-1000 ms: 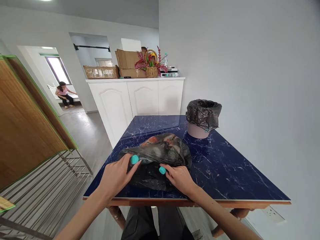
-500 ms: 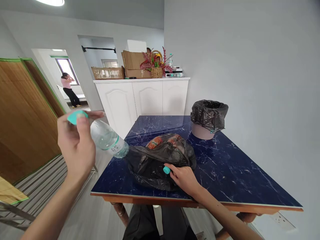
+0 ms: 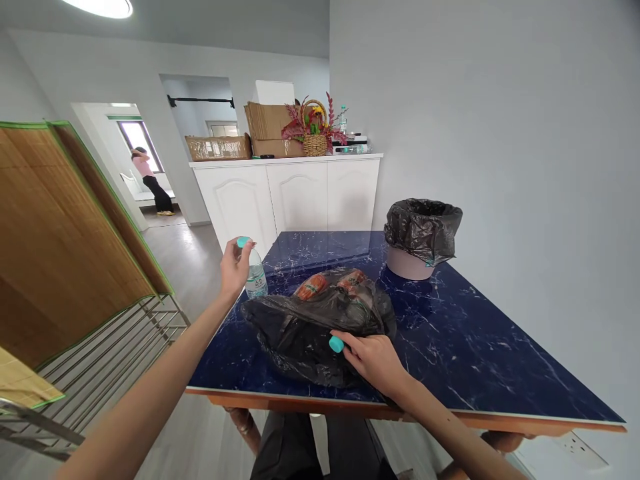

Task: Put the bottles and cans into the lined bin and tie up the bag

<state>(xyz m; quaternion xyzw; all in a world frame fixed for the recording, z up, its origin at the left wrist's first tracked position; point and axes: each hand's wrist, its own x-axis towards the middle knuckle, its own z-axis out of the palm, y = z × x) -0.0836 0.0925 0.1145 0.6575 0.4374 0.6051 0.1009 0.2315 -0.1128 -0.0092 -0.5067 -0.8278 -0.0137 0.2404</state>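
At the table's left edge, my left hand has its fingers closed round the teal cap on top of a clear plastic bottle, which stands nearly upright. My right hand pinches another teal cap between thumb and finger, over the front of a black plastic bag. The bag lies spread on the dark blue marbled table. Orange-and-white packages show on and through its far part.
A bin lined with a black bag stands at the table's back right. Behind is a white cabinet with boxes and a flower basket. A metal rack is at left; a person leans in the far doorway.
My left hand has moved right and away from me, bringing the bottle from a strong tilt to nearly upright at the table's left side. My right hand still pinches its cap.
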